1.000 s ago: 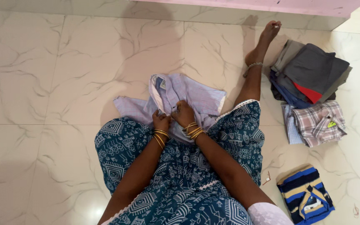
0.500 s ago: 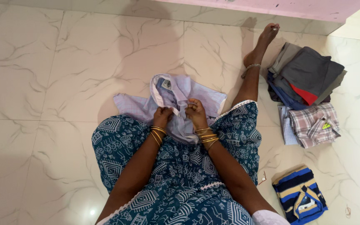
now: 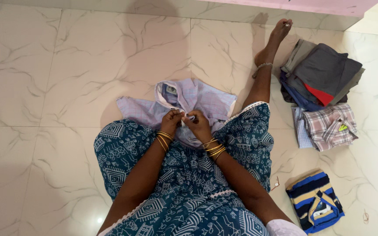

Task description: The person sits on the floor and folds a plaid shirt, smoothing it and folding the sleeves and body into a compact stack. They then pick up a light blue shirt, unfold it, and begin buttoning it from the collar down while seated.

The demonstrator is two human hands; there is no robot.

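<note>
Lilac shirt point(image 3: 197, 98), collar away, lengthwise

This looks like a room in a home, with a glossy marble-patterned tile floor point(image 3: 66, 78) filling the frame, a pink wall base point(image 3: 285, 6) along the top edge, and folded clothes point(image 3: 320, 74) stacked on the floor at the right, a striped shirt point(image 3: 315, 202) below.

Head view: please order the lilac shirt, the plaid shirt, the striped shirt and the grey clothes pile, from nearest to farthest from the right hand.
From the right hand:
1. Lilac shirt, held in it.
2. Plaid shirt, folded, on the right.
3. Striped shirt, lower right, and grey clothes pile, upper right: too close to call.
</note>
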